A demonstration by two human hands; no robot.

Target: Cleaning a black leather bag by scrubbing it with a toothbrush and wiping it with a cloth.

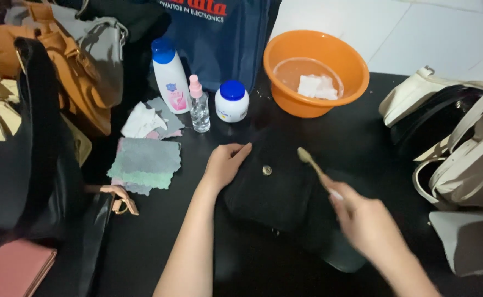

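A black handbag with a small round metal snap lies flat on the black table. My left hand rests palm down on the bag's upper left corner, fingers spread. My right hand is blurred and grips a pale toothbrush, whose head hovers just above the bag to the right of the snap.
An orange basin with water and a white cloth stands at the back. A white bottle with blue cap, a small pink-topped spray bottle, a blue-lidded jar and folded cloths sit left. Bags pile at left and right.
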